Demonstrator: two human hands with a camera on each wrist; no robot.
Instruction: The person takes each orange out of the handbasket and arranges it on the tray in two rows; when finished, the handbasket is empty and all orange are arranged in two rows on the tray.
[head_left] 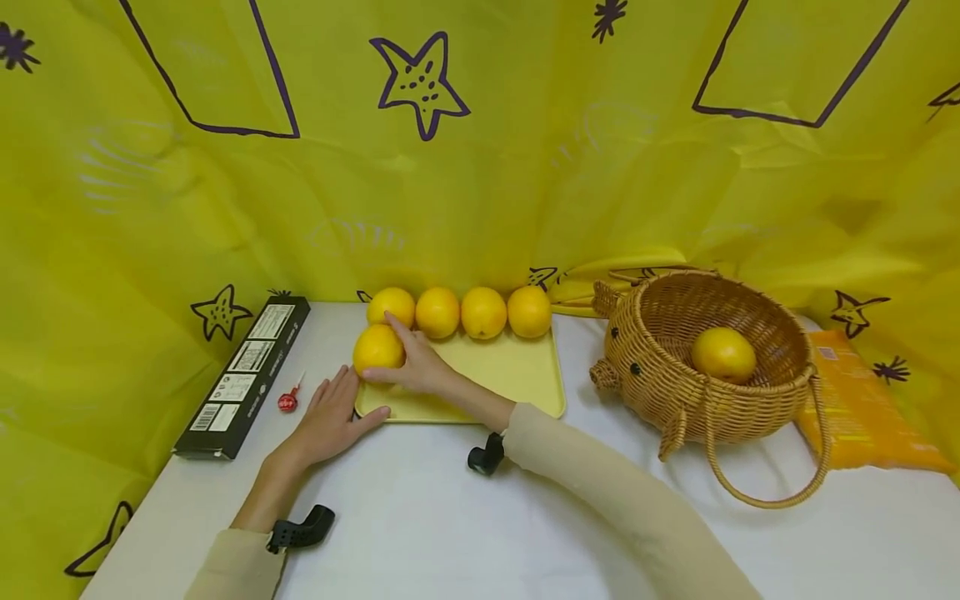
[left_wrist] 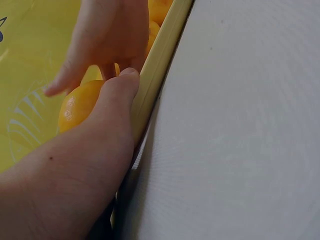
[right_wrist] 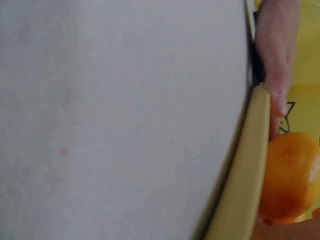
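Note:
My right hand [head_left: 423, 365] holds an orange [head_left: 377, 350] at the left end of a pale yellow tray [head_left: 495, 390], thumb and fingers spread around the fruit. A row of several oranges [head_left: 483, 313] lines the tray's back edge. My left hand [head_left: 330, 421] rests at the tray's front left corner, its fingers fairly straight, the thumb over the rim. In the left wrist view, the left thumb [left_wrist: 120, 95] overlaps the held orange. The right wrist view shows that orange [right_wrist: 290, 175] just inside the tray rim, with the left hand [right_wrist: 277, 55] beyond.
A wicker pig-shaped basket [head_left: 675, 400] stands at the right with one orange [head_left: 723, 355] inside. Behind it lies an orange packet [head_left: 870, 408]. To the left are a long black box [head_left: 243, 375] and a red lollipop [head_left: 288, 401]. A yellow patterned curtain [head_left: 480, 167] closes off the back.

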